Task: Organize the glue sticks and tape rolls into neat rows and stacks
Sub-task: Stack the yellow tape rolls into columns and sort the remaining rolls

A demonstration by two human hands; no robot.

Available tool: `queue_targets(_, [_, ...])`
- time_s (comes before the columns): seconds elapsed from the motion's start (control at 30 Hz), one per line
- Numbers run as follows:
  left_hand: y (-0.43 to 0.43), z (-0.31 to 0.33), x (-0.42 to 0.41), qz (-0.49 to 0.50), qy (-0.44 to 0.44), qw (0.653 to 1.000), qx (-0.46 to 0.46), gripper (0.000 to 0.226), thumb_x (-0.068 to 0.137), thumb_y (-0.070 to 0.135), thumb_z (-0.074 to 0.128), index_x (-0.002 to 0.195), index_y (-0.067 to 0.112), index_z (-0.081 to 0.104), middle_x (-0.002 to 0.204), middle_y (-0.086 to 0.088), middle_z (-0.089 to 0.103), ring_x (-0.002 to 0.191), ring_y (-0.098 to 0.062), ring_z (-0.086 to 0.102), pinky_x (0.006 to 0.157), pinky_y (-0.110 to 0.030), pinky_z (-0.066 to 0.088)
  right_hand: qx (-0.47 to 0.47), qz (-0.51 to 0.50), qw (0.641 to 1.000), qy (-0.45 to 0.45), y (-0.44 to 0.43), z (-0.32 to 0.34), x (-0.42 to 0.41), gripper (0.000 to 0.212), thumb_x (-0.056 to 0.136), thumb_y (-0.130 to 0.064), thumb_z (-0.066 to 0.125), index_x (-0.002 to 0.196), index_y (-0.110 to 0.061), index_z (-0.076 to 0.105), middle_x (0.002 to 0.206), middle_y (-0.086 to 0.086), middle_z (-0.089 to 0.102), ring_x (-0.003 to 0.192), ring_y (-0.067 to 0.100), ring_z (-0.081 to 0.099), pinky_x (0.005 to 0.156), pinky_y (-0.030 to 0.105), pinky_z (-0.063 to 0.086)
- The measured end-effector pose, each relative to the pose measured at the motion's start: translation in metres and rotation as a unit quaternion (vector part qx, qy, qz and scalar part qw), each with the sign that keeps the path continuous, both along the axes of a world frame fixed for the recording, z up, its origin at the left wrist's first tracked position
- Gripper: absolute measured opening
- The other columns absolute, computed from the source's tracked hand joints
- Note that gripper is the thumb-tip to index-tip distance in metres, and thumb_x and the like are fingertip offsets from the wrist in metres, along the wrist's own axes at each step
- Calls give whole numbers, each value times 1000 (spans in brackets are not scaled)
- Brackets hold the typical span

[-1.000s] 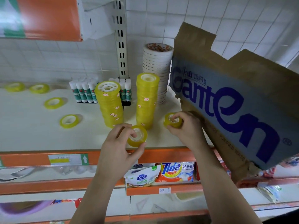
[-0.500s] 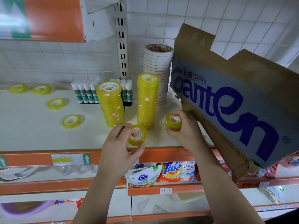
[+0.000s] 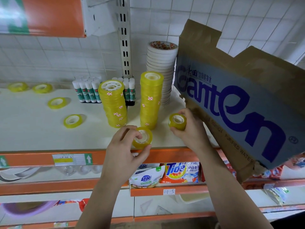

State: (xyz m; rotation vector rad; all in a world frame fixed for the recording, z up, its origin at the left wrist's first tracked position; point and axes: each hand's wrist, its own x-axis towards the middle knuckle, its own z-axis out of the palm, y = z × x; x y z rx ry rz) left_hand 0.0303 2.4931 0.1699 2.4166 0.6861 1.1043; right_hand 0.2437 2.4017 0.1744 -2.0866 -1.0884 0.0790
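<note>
Right now the left hand [image 3: 125, 151] pinches a tilted tape roll [image 3: 142, 138], thumb under its rim and fingers curled over the top, so that the white core faces up toward the camera. It is held at the front edge of the shelf [image 3: 33, 129], just in front of the two yellow stacks. To its right, the right hand [image 3: 189, 131] grips a second tape roll [image 3: 177, 121], fingers wrapped round its far side and thumb on the near side, core upward (whether it touches the shelf I cannot tell).

Just behind the hands stand the shorter yellow stack [image 3: 113, 103] and, beside it, the taller yellow stack [image 3: 151, 100], both upright and apart from each other. Behind the taller one rises a white tape stack [image 3: 160, 70], against the tiled wall. Glue sticks [image 3: 87, 91] stand upright in tight rows at the back, partly hidden by the shorter stack.

Four loose rolls lie flat and well apart on the left of the shelf, the nearest [image 3: 72, 120] not far from the shorter stack. A large cardboard box [image 3: 239, 96] with blue lettering leans at the right, close to the right hand. Below the orange shelf edge, detergent bags [image 3: 181, 171] sit on a lower shelf
</note>
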Motion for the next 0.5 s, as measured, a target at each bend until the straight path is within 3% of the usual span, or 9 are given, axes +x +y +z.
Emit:
queue_targets(0.17, [-12, 6, 16, -39, -21, 999, -29, 28, 79, 45, 65, 94, 21, 58, 113, 3, 65, 97, -9, 60, 76, -9, 44, -11, 14, 1000, 17, -9, 5, 0, 66, 73, -21, 84, 130, -23, 51, 123, 2, 59, 111, 19, 58, 92, 41, 51])
queue_targets(0.23, [-18, 9, 26, -49, -34, 998, -29, 29, 79, 44, 66, 95, 21, 58, 113, 2, 66, 98, -7, 61, 80, -10, 44, -6, 23, 1000, 5, -16, 6, -1, 60, 78, -20, 80, 131, -23, 51, 126, 1, 57, 115, 19, 56, 95, 40, 50])
queue_targets(0.37, [-29, 19, 52, -59, -38, 997, -22, 34, 79, 42, 67, 99, 15, 61, 107, 3, 67, 87, -9, 61, 71, -20, 49, 10, 6, 999, -49, -31, 3, -2, 42, 88, -7, 66, 127, -17, 54, 121, 3, 62, 113, 19, 58, 95, 36, 51])
queue_targets(0.5, [-28, 25, 80, -67, 4, 998, -13, 32, 86, 38, 63, 106, 13, 57, 105, 1, 62, 87, -7, 55, 71, -10, 39, 15, -29, 997, -65, -42, -1, 4, 30, 89, -9, 64, 117, -15, 58, 113, 4, 66, 104, 18, 64, 88, 33, 55])
